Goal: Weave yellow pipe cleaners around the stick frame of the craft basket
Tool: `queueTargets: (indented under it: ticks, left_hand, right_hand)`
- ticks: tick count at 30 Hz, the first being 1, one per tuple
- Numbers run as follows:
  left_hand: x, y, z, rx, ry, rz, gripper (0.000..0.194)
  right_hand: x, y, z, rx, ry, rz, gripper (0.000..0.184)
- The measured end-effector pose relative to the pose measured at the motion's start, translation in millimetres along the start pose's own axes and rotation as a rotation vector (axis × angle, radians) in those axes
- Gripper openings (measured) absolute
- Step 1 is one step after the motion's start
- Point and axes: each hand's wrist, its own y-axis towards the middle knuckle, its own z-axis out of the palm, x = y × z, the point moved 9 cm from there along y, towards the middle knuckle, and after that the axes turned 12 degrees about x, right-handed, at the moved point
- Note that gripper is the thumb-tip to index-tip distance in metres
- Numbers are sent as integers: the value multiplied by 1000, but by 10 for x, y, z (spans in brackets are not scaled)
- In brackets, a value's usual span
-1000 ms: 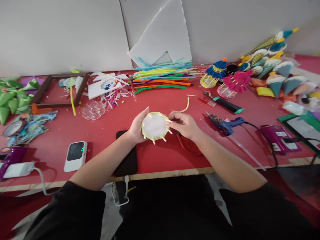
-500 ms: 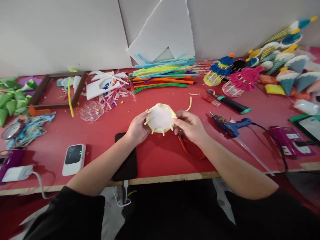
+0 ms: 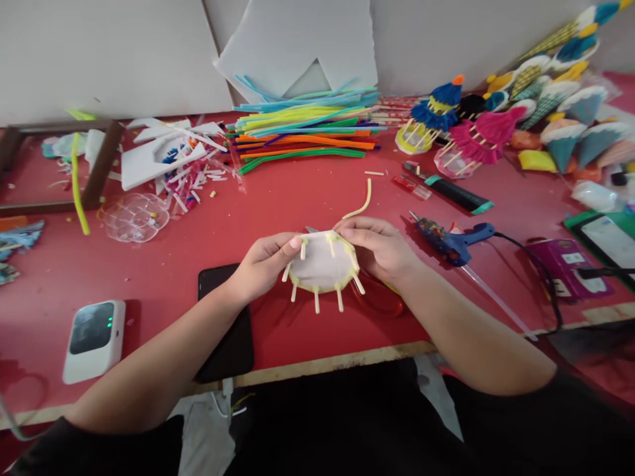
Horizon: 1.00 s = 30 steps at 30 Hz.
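Observation:
Between my two hands is a round white disc (image 3: 322, 263) with a pale yellow edge and several short sticks standing out around its rim. My left hand (image 3: 270, 263) pinches its left side, thumb on top by a stick. At the upper right edge, my right hand (image 3: 374, 246) is closed on the rim; its fingertips are partly hidden. Red-handled scissors (image 3: 384, 305) lie on the table under the disc and my right hand. Just beyond that hand lies a curved yellow pipe cleaner (image 3: 366, 198).
A black phone (image 3: 231, 350) and a white device (image 3: 94, 337) lie at left. To the right are a blue glue gun (image 3: 454, 241) and a box cutter (image 3: 459, 194). Bundled pipe cleaners (image 3: 302, 129) lie at the back, near a finished-looking pink figure (image 3: 486, 140) and foam scraps (image 3: 159, 162).
The disc has come lower and tilted, so its sticks show longer. My right hand has shifted up along the rim. The whole view has moved a little to the right.

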Motion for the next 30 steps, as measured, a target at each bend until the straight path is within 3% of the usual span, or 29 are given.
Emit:
queueTargets:
  ticks: [7, 12, 19, 30]
  left_hand:
    - [-29, -6, 110, 102, 47, -67, 49]
    - [-53, -5, 132, 135, 61, -33, 47]
    - [-58, -22, 76, 63, -7, -17, 44]
    - [17, -25, 68, 81, -1, -77, 49]
  right_hand:
    - [-86, -42, 169, 137, 87, 145, 35]
    - [-34, -33, 193, 147, 85, 98, 39]
    - [37, -52, 166, 121, 59, 35, 45]
    - [26, -35, 104, 104, 38, 15, 35]
